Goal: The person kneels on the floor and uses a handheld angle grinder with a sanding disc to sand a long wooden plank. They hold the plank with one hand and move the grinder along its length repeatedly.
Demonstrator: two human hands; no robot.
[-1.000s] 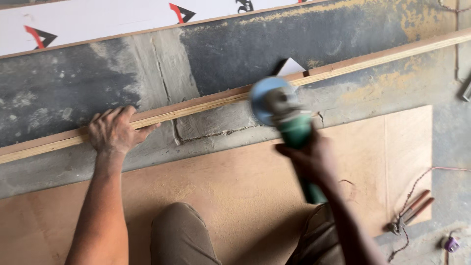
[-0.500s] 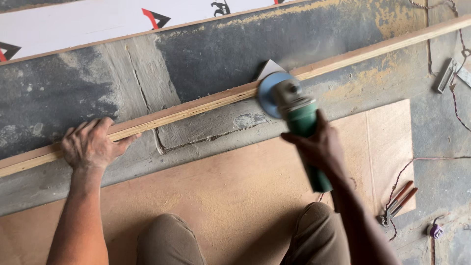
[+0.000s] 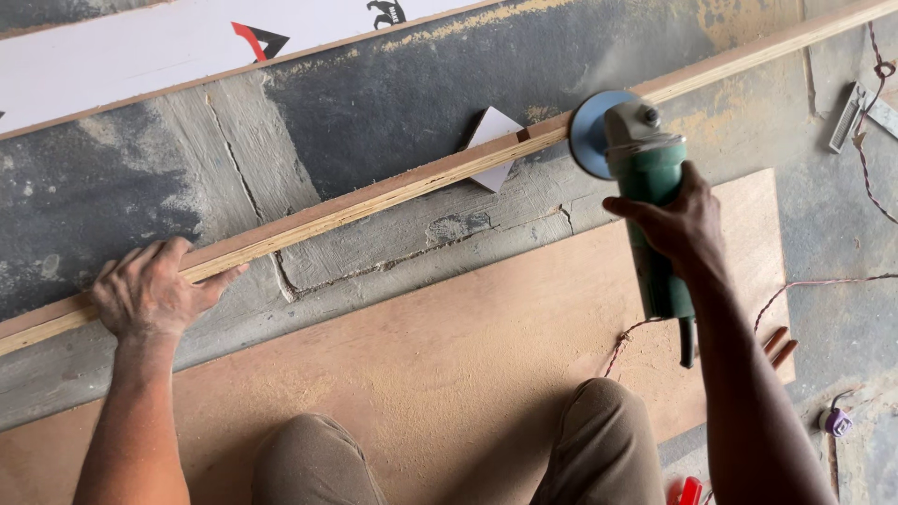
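The strip is the reference: a long plywood batten lying on the concrete floor, rising from lower left to upper right.

Left end: the left hand lies flat on the strip, fingers spread and pressed down, pinning it. It sits at the same part of the strip as half a second ago.

Middle: a white card is wedged under the strip. Below the strip lies a plywood sheet, dusted with sawdust, and the person's knees rest on it.

Right: the right hand is wrapped tight around the green grinder. Its blue disc meets the strip just right of the card; dust rises above it. Compared with a second ago, the disc has travelled rightward along the strip, away from the left hand. Judgement: sanding progresses toward the right end, and the span between hand and disc lengthens, so hold-down weakens.

Far right of the strip: red cord, metal square.
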